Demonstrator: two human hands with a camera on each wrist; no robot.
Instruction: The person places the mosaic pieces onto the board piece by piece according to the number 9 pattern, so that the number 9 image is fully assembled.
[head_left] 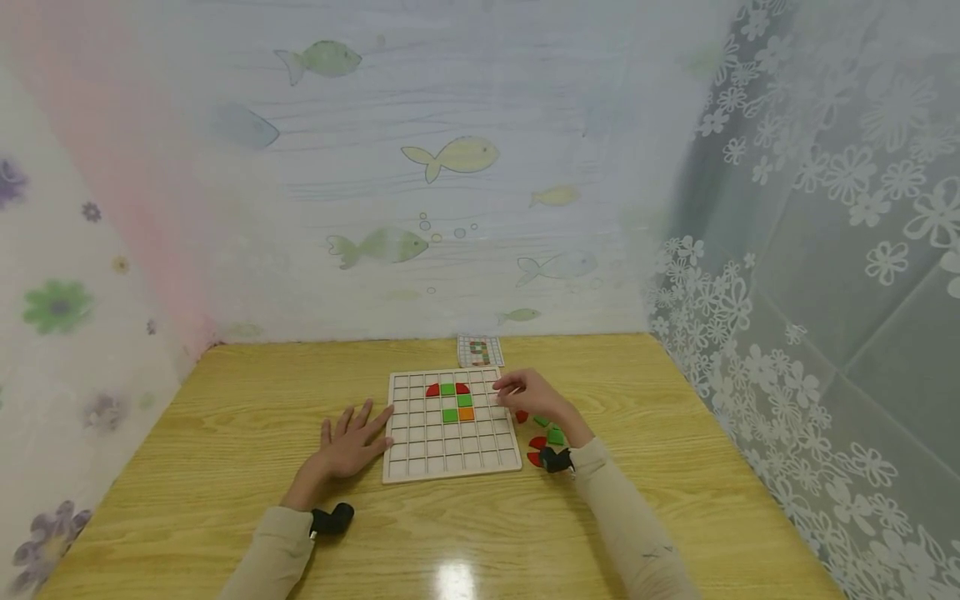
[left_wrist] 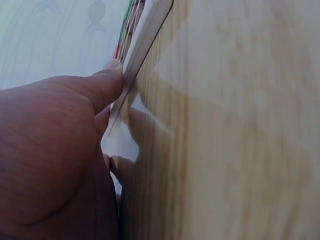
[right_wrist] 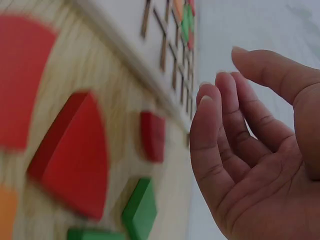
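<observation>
Your pale square board, with red, green and orange bits in its boxes, lies on the table, your left hand touching its edge, fingers spread, your right hand loosely bent, holding nothing.

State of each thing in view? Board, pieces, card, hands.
Board: flat on the table, most cells bare
Placed pieces: six in board cells, two red, three green, one orange
Loose pieces: scattered right of the board
Pattern card: behind the board, printed side up
Left hand: fingers spread, touching the board's left edge
Right hand: empty, fingers bent, near the board's right edge
</observation>
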